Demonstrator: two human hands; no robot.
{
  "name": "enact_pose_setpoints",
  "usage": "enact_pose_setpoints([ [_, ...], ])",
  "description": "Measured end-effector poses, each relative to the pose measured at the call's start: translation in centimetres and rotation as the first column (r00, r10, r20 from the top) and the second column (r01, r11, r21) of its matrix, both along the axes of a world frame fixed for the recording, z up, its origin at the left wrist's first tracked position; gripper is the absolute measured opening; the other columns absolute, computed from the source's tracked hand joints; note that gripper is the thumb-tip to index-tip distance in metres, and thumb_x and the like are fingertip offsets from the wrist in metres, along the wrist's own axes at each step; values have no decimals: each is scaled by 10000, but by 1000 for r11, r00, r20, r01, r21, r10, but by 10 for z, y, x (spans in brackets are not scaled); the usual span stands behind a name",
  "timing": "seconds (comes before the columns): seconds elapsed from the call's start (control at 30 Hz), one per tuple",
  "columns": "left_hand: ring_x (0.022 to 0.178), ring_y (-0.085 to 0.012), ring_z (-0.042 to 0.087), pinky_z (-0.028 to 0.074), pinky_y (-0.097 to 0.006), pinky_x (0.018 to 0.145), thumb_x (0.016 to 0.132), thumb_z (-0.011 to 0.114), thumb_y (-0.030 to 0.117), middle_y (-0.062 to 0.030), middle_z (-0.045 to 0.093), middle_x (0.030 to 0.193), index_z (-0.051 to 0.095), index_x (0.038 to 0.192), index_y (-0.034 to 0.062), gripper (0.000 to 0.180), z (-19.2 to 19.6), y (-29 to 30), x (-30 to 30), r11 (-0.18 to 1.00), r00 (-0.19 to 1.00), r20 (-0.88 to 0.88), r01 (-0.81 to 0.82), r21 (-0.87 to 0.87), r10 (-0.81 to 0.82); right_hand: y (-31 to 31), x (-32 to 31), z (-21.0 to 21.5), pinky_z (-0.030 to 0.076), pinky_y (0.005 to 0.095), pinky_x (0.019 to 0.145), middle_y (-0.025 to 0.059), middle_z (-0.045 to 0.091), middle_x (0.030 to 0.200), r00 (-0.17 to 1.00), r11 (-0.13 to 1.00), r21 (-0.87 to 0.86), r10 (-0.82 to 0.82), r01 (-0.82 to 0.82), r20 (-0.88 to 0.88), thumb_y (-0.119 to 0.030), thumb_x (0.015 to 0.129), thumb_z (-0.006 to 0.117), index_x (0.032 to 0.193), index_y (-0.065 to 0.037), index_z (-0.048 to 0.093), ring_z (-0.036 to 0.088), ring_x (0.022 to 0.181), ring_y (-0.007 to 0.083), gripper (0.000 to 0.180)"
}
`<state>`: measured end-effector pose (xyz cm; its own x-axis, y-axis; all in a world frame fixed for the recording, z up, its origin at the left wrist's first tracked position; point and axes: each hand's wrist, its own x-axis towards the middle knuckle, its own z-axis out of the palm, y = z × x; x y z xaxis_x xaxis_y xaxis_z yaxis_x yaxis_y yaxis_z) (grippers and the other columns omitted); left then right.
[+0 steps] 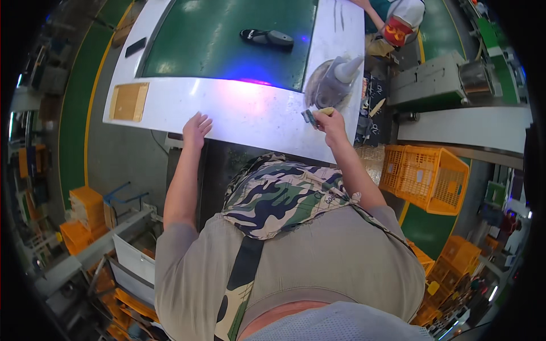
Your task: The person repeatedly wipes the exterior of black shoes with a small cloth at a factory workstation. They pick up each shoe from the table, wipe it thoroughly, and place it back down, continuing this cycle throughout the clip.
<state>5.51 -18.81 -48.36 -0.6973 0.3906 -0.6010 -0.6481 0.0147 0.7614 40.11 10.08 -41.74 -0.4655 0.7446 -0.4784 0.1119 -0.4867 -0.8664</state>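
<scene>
My left hand (197,129) lies at the front edge of the white table (227,108), its fingers stretched out and holding nothing. Closed fingers of my right hand (333,125) pinch a small dark piece with a yellowish end (310,118) over the table's right front corner; its exact kind is too small to tell. Just beyond that hand stands a grey squeeze bottle with a pale cone nozzle (333,85), on a round stained patch. A dark shoe with a grey end (266,38) rests on its own on the green belt (216,34), away from both hands.
On the table's left side are a brown rectangular panel (129,102) and a flat black object (136,47). A co-worker in a red-and-white cap (397,31) is at the far right. Orange crates (426,173) stand right of me, beside a grey machine (426,79).
</scene>
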Motion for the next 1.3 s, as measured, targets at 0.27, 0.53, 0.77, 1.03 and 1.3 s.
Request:
enact_pose_setpoints([
  [0.27,1110,-381,586,517,-449,868,818,711,465,-256,460,1351,332,1383,-72,867,2,237,-20,947,945,91,319,-35,-315,39,46,-13,441,271,558,32,631,741,964,932,325,-217,159,152,-97,779,716,851,-29,609,583,626,111,146],
  [0.53,1285,-450,428,445,-532,974,750,730,576,-306,280,1474,38,1488,-49,1190,-8,381,-44,879,888,238,440,-183,-394,39,17,-12,466,416,652,106,632,786,818,627,775,-403,-79,410,-120,696,742,799,-68,621,624,749,307,167],
  [0.77,1248,-481,424,360,-568,1028,836,645,558,-243,403,1385,351,1403,124,772,-15,442,-41,873,869,357,436,-219,-344,43,-15,-21,407,433,707,60,625,804,695,504,802,-450,-322,561,-86,692,680,781,-107,627,597,818,282,106],
  [1.03,1180,-417,521,433,-605,973,859,564,141,-183,538,1247,440,1269,83,432,-57,422,-60,942,874,376,334,-8,-307,43,-29,-21,393,410,730,29,624,825,647,465,782,-453,-416,614,-68,695,665,786,-115,619,586,828,260,112],
  [1.3,1163,-354,555,423,-510,1029,815,591,53,-181,596,1204,502,1223,-13,422,-37,331,-63,831,784,386,278,482,-486,39,-12,-6,422,422,718,45,642,824,670,427,748,-350,-508,655,-106,678,688,806,-110,656,612,826,269,133],
])
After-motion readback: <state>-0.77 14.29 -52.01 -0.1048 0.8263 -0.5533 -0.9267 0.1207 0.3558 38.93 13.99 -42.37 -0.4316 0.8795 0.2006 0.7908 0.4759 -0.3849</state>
